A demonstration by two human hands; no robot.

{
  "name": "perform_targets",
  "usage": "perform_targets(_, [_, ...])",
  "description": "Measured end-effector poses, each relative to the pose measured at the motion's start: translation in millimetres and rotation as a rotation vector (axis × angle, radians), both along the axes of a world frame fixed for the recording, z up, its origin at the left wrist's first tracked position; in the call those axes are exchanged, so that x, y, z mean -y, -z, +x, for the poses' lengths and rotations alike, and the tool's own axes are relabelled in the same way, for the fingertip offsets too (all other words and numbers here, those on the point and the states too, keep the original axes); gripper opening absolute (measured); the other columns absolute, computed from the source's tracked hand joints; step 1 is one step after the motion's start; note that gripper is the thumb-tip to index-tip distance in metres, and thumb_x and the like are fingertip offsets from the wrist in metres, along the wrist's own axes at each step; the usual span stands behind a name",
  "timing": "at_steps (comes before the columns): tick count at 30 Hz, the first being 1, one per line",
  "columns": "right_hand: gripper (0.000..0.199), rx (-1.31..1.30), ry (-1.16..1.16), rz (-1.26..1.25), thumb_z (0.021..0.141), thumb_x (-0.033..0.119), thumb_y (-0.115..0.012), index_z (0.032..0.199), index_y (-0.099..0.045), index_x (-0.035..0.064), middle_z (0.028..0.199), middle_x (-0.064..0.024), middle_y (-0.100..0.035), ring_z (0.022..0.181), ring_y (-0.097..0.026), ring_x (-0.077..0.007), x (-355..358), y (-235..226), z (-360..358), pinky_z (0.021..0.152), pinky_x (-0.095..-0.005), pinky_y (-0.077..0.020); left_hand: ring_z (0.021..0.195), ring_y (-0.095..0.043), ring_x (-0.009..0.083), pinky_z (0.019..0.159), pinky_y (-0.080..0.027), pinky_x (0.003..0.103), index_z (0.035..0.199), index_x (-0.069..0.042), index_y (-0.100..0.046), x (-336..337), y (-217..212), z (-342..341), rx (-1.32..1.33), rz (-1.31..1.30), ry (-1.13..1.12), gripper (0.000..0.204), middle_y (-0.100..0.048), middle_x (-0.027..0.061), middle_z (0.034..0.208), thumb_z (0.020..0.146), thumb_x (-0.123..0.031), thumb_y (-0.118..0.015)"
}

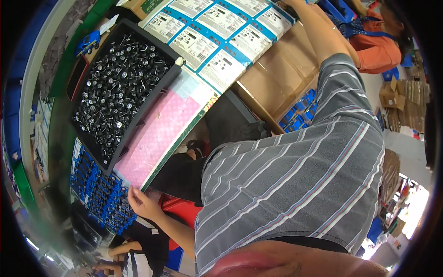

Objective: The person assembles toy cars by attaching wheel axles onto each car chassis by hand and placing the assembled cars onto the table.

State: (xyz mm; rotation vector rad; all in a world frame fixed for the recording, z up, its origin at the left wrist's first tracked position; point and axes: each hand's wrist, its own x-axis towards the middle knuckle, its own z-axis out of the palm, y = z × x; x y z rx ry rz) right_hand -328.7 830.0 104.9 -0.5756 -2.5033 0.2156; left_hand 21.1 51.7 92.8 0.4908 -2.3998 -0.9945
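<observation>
1. The left hand (142, 202), fingers pinched together, touched the pink sheet's (159, 134) corner on the bench.
2. Beside it, a black tray (121, 87) remained full of small metal parts.
3. The right arm reached over printed cards (217, 41); its hand was hidden.

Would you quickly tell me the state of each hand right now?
Left hand: fingers pinched at the pink sheet edge.
Right hand: out of view past the top edge.
</observation>
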Motion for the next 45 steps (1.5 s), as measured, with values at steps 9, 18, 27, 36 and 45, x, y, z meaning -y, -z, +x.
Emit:
perform_targets(9, [0.059,0.416,0.201,0.007,0.077,0.015,-0.064,0.132,-0.052,-0.0040,0.134,-0.0298,-0.051,0.125,-0.052,-0.0445,-48.7,-4.7,-65.7,0.104,-0.0479,-0.0444,0.082,-0.062,0.0213,0.075,-0.049,0.030,0.111,0.007,-0.066,-56.3,-11.5,-8.6,0.091,-0.139,0.171,0.024,-0.066,0.0147,0.096,0.097,-0.011,-0.060])
perform_targets(18, [0.050,0.341,-0.405,-0.209,0.073,0.032,-0.078,0.105,-0.068,-0.0042,0.115,-0.0293,-0.062,0.109,-0.062,-0.0400,50.6,-39.1,1.8,0.091,-0.0437,-0.0529,0.084,-0.061,0.0129,0.074,-0.049,0.026,0.109,0.007,-0.066,-94.4,2.3,-17.5,0.120,0.118,0.240,0.020,-0.066,0.0085,0.095,0.096,-0.008,-0.062])
perform_targets(27, [0.063,0.237,-0.884,-0.435,0.067,0.045,-0.088,0.107,-0.066,0.0014,0.103,-0.0191,-0.064,0.095,-0.064,-0.0353,326.9,-31.9,188.9,0.084,-0.0418,-0.0523,0.079,-0.056,0.0111,0.063,-0.046,0.024,0.141,0.000,-0.042,-178.5,30.0,-60.9,0.193,1.040,0.820,0.056,-0.059,0.0099,0.120,0.096,-0.025,-0.066])
perform_targets(36, [0.044,-0.191,-1.187,0.059,0.073,0.025,-0.082,0.107,-0.067,0.0011,0.100,-0.0158,-0.064,0.094,-0.063,-0.0330,418.7,-47.7,75.0,0.085,-0.0408,-0.0523,0.084,-0.061,0.0131,0.059,-0.045,0.025,0.128,-0.011,-0.048,-159.6,29.0,-40.8,0.028,1.555,0.726,0.039,-0.062,0.0075,0.118,0.093,-0.013,-0.065])
perform_targets(45, [0.010,0.088,-1.027,0.475,0.074,0.006,-0.063,0.080,-0.071,0.0042,0.084,-0.0199,-0.066,0.086,-0.065,-0.0395,465.8,-45.7,37.0,0.078,-0.0471,-0.0526,0.093,-0.064,0.0210,0.064,-0.050,0.031,0.133,-0.008,-0.042,-120.7,56.8,-9.9,-0.136,1.497,0.531,0.044,-0.062,0.0201,0.123,0.092,-0.012,-0.058])
